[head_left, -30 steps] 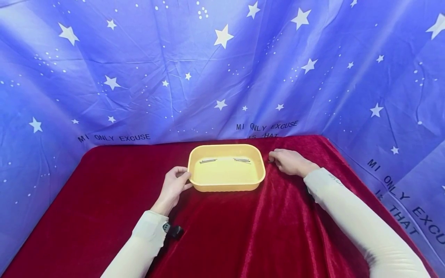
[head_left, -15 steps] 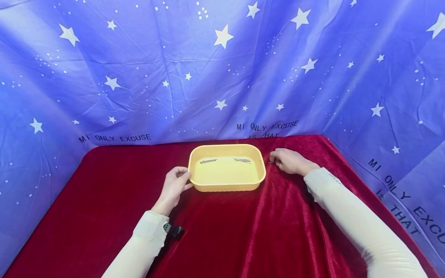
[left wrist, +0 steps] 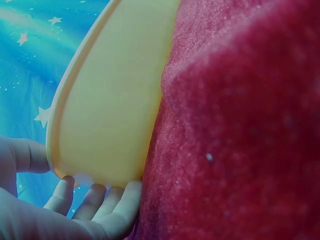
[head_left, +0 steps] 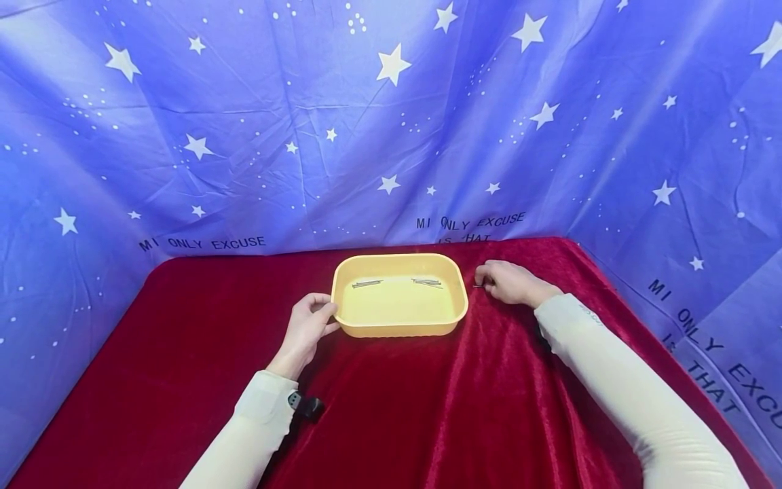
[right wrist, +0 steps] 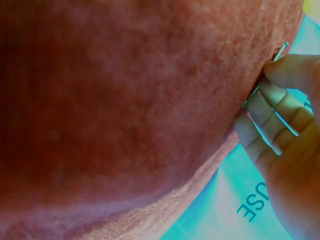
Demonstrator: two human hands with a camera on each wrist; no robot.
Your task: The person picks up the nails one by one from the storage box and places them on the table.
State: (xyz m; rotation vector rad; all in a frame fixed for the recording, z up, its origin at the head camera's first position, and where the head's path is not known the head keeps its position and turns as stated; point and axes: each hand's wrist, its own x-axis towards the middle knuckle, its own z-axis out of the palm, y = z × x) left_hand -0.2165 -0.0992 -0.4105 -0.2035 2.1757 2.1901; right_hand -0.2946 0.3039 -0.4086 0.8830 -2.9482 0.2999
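The yellow plastic tray [left wrist: 115, 95] fills the upper left of the view, its outer wall and rim running diagonally. The left hand [left wrist: 65, 210] grips the tray's near end — the thumb [left wrist: 25, 155] lies over the rim, while the fingers [left wrist: 95, 197] curl beneath the base. Right of the tray, touching its bottom edge, spreads red velvet cloth [left wrist: 240, 130]. Beyond the tray's rim hangs blue star-printed fabric [left wrist: 30, 55] — white stars show on it.
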